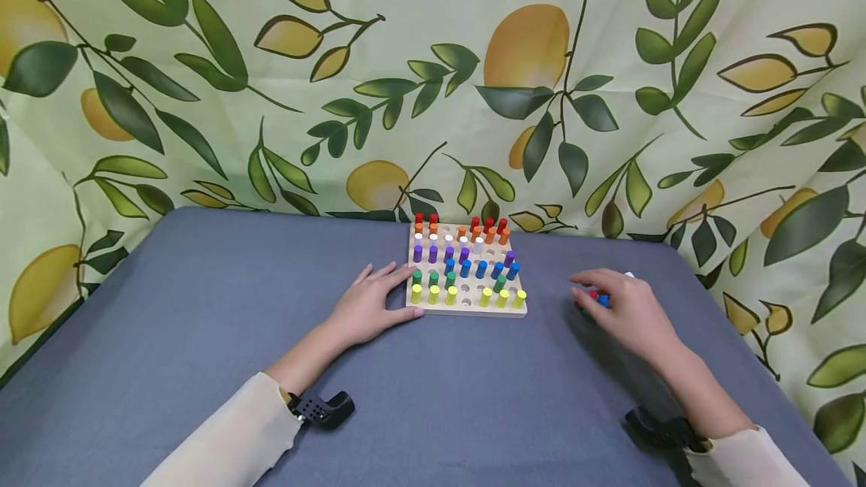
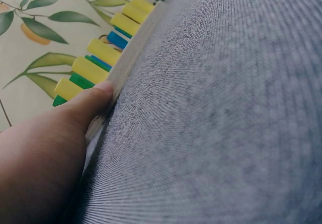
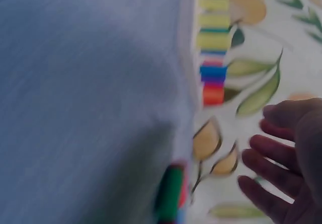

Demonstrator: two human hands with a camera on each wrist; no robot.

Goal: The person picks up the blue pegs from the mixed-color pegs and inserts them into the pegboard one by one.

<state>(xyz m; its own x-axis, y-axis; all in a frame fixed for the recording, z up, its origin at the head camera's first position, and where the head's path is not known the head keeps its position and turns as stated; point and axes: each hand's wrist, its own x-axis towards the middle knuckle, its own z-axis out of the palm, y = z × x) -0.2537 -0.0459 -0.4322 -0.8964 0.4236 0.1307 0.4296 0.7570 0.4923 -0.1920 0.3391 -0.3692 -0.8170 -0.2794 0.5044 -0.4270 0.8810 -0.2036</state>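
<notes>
A pale wooden pegboard (image 1: 473, 305) lies near the back of the table, set with upright round pegs in rows of red, orange, white, purple, blue, green and yellow. Some of its holes, such as one in the yellow row, show bare. My left hand (image 1: 368, 303) rests at the board's left side, fingers spread, its thumb (image 2: 103, 90) against the front edge by the corner. To the right of the board, my right hand (image 1: 632, 313) hovers over a small group of loose pegs (image 1: 602, 299), partly hidden beneath it. Its fingers (image 3: 274, 151) are parted with nothing between them.
A blue-grey cloth (image 1: 473, 397) covers the table. Behind it hangs a curtain (image 1: 433, 43) printed with leaves and fruit. In the right wrist view a green peg (image 3: 170, 191) lies on the cloth. Both wrists wear black camera mounts.
</notes>
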